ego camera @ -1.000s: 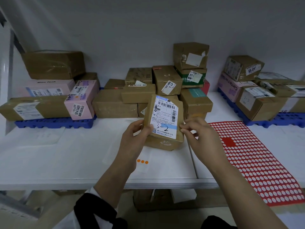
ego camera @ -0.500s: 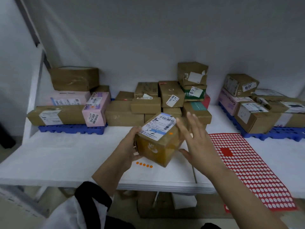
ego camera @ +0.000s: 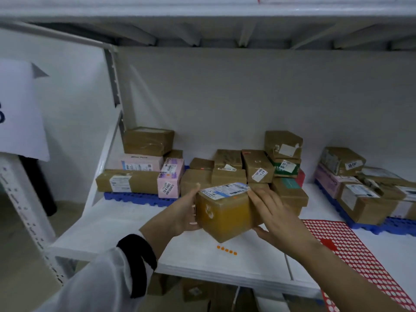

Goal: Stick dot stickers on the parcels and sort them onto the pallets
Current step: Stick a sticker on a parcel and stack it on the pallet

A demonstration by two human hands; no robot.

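- A white sleeve (ego camera: 101, 282) with a black cuff comes in from the near left.
- A red sticker sheet (ego camera: 360, 255) lies flat on the white shelf (ego camera: 135, 221) at the near right. A short row of orange dot stickers (ego camera: 227, 250) sits on the shelf to its left, below the hands.
- The parcel (ego camera: 225, 217), a brown box with a printed label on top, is held tilted in the air above the shelf's near middle.
- The left hand (ego camera: 180, 218) has its grip clamped on the parcel's left end, with the fingertips curled onto the near face.
- The right hand (ego camera: 273, 213) has its grip clamped on the right end, fingers laid over the top edge and thumb beneath.
- What looks like a small orange dot (ego camera: 234, 197) sits on the label.
- Farther back, a middle pile (ego camera: 256, 165) of brown boxes stands against the wall.
- The left pallet (ego camera: 135, 198), blue, carries brown and pink boxes at the far left.
- The right pallet (ego camera: 396, 224), also blue, carries more boxes at the far right.
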